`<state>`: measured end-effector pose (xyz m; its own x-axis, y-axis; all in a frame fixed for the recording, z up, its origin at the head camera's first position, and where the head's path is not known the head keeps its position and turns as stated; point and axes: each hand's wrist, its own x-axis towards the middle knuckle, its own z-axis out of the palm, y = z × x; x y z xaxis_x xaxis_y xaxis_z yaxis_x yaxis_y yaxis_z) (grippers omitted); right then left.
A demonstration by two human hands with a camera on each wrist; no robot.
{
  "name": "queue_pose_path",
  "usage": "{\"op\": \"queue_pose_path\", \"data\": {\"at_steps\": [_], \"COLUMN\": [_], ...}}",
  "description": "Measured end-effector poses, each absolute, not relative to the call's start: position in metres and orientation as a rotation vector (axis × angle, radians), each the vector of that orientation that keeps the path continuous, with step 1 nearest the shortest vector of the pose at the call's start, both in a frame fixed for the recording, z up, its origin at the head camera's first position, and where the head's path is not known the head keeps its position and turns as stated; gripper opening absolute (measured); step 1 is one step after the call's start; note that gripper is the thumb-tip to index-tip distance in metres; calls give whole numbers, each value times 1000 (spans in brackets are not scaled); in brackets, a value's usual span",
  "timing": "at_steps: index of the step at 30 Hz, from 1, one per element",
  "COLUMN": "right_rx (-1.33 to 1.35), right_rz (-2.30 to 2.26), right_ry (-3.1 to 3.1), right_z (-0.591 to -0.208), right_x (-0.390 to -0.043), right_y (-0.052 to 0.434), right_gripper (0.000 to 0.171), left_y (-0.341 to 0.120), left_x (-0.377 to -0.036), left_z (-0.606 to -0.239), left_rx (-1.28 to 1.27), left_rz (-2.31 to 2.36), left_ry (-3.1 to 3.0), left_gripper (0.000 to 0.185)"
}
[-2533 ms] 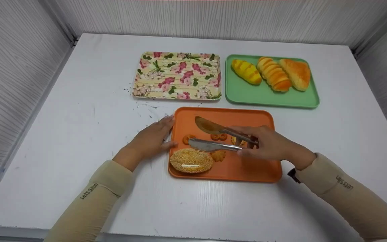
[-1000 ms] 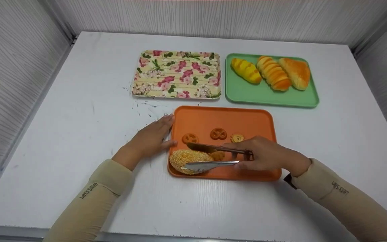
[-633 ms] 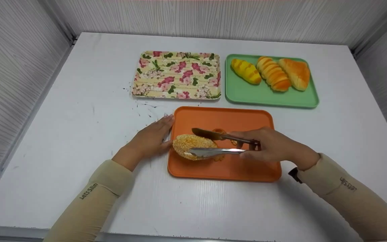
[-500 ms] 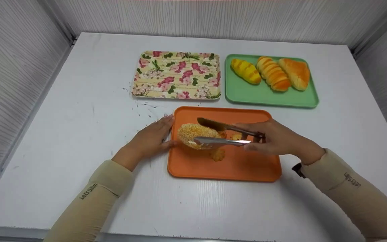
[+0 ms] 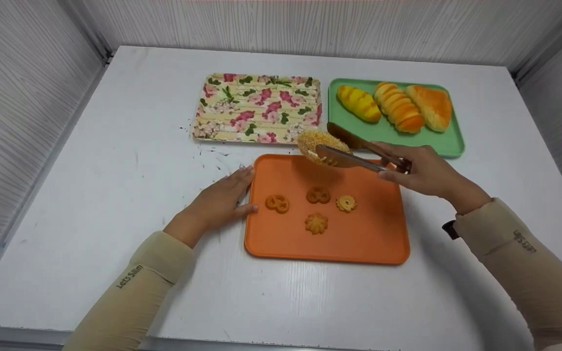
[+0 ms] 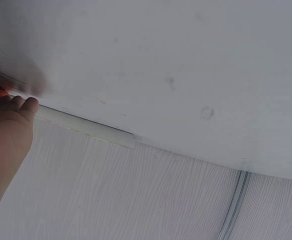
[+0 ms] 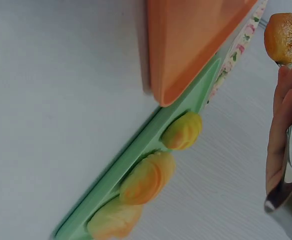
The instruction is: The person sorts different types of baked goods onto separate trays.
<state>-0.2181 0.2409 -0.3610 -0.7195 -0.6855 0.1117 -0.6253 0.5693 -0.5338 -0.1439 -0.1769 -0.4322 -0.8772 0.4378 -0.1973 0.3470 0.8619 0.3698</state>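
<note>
— Steel tongs (image 5: 359, 152) sit in the right hand (image 5: 425, 171), just right of the frame's centre in the head view. How are the fingers set?

— Curled round the tong handles, squeezing them so both blades close on the sesame bun (image 5: 321, 144). The bun is clamped at the tips, lifted clear of the surface, hanging over the far edge of the orange tray (image 5: 359, 243), close to the near right corner of the floral tray (image 5: 222, 129).

— Does the right wrist view agree?

— Yes. Up in its top right corner the bun (image 7: 284, 38) shows beyond the fingers (image 7: 283, 120), with a shiny tong arm (image 7: 288, 175) running down the right edge.

— And the left hand (image 5: 217, 202)?

— Flat on the white table (image 5: 115, 146), left of centre, fingers straight, their tips and the thumb against the orange tray's left rim. It grips nothing. The left wrist view shows only the hand's edge (image 6: 6, 135) at the left border, with a blurred bit of orange above it.

— What lies on the orange tray?

— Four small cookies, set apart from one another: a pretzel-shaped one (image 5: 277, 203) at the left, another (image 5: 318, 195) mid-tray, a round swirl (image 5: 346, 203) to the right, a flower-shaped one (image 5: 316, 223) nearest the person.

— Further out?

— Upper right holds the green tray (image 5: 388, 139), carrying three loaves side by side: a yellow one (image 5: 357, 103), a ridged orange one (image 5: 398, 113) and a triangular one (image 5: 430, 106).
</note>
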Motion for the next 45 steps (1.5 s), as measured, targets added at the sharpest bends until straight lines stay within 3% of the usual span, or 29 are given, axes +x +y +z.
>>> {"op": "queue_pose_path", "data": {"at_steps": [6, 14, 45], "right_rx": [-1032, -651, -529], "right_rz": [-866, -924, -906], "right_ry": [2767, 2788, 2813], "right_z": [-366, -371, -389], "right_x": [-233, -243, -260], "right_y": [254, 268, 279], "right_gripper": [56, 60, 71], "left_y": [-177, -175, -176], "left_x": [-144, -144, -143], "left_z": [-432, -429, -431], "left_rx": [589, 591, 580], "left_rz": [462, 457, 492], "left_ry": [2759, 2759, 2757], "left_gripper": [84, 85, 84]}}
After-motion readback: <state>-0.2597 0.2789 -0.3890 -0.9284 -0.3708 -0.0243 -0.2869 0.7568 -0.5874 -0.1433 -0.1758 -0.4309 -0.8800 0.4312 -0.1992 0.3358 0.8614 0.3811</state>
